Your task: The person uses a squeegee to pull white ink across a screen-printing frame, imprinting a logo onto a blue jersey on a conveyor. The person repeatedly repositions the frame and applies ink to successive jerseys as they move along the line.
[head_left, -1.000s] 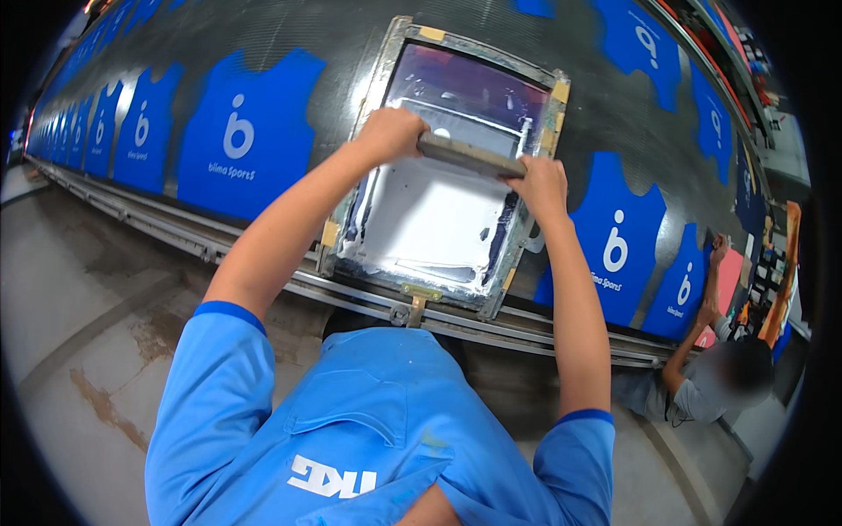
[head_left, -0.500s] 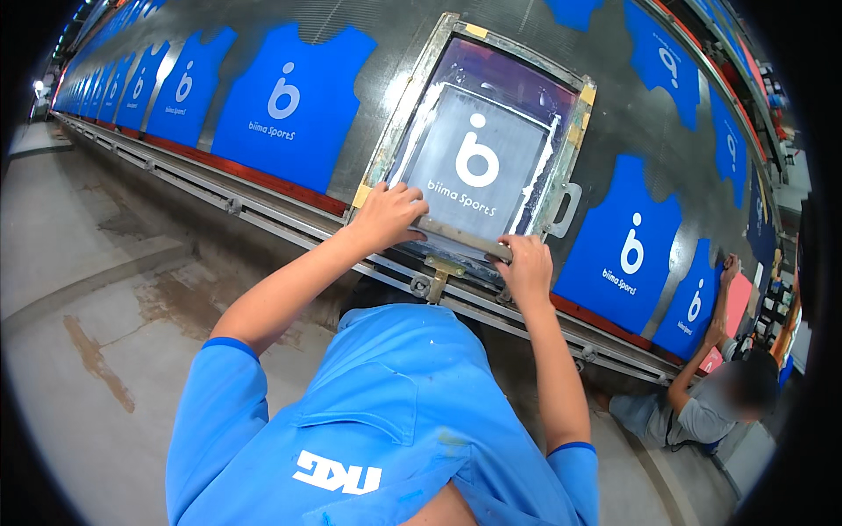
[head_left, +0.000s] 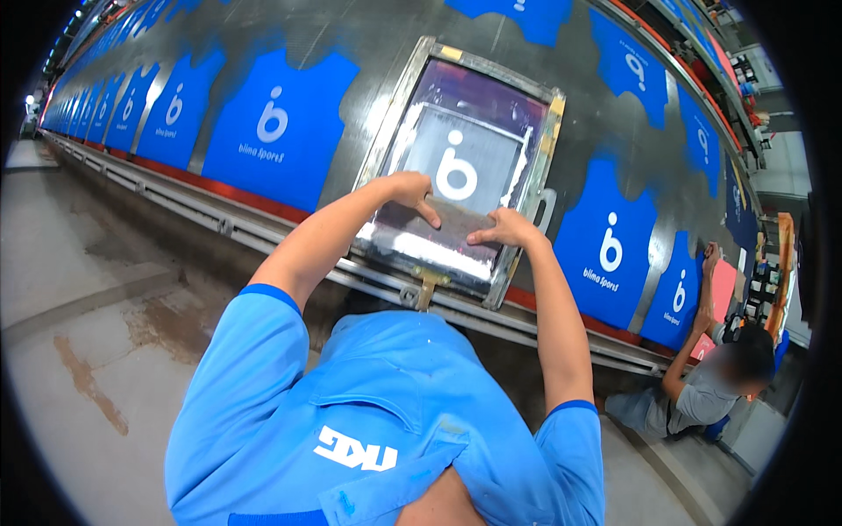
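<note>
Here, the left hand [head_left: 410, 193] and right hand [head_left: 509, 228] grip the ends of a flat, dull grey-brown squeegee [head_left: 458, 225], thumbs [head_left: 431, 215] on its face, the grip's far side hidden. It crosses the glossy, white-smeared screen [head_left: 478, 92] inside a scuffed frame [head_left: 545, 140] at the near edge of the ribbed black surface [head_left: 373, 54]; beyond, a blue fabric panel [head_left: 542, 26] is cut off above.

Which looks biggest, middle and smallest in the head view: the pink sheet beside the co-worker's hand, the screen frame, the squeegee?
1. Screen frame, the largest
2. Squeegee, partly covered
3. Pink sheet, the smallest, but farther from the camera
</note>
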A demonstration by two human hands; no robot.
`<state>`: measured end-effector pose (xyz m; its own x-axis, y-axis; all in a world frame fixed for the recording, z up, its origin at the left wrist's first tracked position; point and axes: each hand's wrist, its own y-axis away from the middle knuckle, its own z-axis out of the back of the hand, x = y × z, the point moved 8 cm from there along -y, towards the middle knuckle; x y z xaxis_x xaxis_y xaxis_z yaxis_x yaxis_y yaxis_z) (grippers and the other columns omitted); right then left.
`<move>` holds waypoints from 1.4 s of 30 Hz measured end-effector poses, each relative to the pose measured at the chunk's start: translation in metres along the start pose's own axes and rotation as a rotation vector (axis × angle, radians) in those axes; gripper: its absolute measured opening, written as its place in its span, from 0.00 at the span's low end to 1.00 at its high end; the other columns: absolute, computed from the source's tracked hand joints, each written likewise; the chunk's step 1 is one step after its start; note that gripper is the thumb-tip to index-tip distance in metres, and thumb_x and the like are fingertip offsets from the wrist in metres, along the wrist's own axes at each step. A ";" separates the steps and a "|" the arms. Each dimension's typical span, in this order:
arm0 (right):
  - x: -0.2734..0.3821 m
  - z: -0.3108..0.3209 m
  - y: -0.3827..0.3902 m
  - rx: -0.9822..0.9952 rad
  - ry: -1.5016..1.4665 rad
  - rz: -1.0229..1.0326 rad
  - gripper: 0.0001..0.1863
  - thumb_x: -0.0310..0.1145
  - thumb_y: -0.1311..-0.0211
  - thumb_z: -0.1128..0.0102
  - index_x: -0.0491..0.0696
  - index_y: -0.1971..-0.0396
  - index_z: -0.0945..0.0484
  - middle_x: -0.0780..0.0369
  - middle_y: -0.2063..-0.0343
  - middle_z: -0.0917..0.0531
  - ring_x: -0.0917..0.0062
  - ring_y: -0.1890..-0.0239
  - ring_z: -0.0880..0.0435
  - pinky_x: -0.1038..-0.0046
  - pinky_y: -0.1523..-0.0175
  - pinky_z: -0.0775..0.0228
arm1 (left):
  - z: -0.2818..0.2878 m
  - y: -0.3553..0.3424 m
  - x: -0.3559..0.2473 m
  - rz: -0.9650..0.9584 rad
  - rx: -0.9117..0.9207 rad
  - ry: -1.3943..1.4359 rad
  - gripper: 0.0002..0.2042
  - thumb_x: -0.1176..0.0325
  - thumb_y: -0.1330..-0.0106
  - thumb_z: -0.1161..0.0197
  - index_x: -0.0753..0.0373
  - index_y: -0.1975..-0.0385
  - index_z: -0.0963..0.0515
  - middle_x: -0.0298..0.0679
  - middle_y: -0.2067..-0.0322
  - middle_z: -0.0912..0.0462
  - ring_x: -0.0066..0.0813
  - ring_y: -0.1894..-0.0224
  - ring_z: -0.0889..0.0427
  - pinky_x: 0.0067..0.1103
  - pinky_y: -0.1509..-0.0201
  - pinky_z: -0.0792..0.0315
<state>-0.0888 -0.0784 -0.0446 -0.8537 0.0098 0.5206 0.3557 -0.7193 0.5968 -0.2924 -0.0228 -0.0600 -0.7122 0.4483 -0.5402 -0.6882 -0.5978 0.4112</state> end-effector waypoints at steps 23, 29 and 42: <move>-0.077 0.035 0.017 -1.165 -0.810 -0.269 0.09 0.35 0.31 0.42 0.52 0.55 0.18 0.50 0.76 0.18 0.59 0.72 0.16 0.59 0.64 0.29 | 0.179 -0.078 0.044 0.026 -0.304 -0.352 0.23 0.58 0.50 0.23 0.54 0.52 0.14 0.48 0.63 0.12 0.50 0.58 0.13 0.38 0.54 0.21; -0.070 0.045 0.011 -1.188 -0.845 -0.284 0.10 0.35 0.31 0.44 0.52 0.54 0.20 0.48 0.71 0.15 0.49 0.61 0.15 0.53 0.54 0.27 | 0.099 0.013 0.034 0.120 -0.353 -0.346 0.19 0.58 0.47 0.24 0.47 0.53 0.13 0.44 0.66 0.12 0.47 0.62 0.13 0.38 0.58 0.21; -0.087 0.083 0.067 -1.379 -0.644 -0.104 0.13 0.33 0.27 0.46 0.42 0.57 0.15 0.53 0.58 0.13 0.64 0.54 0.15 0.65 0.46 0.26 | -0.043 0.165 -0.095 -0.081 -0.539 -0.230 0.33 0.80 0.51 0.33 0.49 0.41 0.21 0.33 0.43 0.17 0.36 0.43 0.20 0.34 0.47 0.29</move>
<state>0.0409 -0.0695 0.0012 -0.4170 0.1285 0.8998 -0.6253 -0.7590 -0.1813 -0.3325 -0.1923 0.0276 -0.7135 0.6033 -0.3562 -0.6170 -0.7820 -0.0884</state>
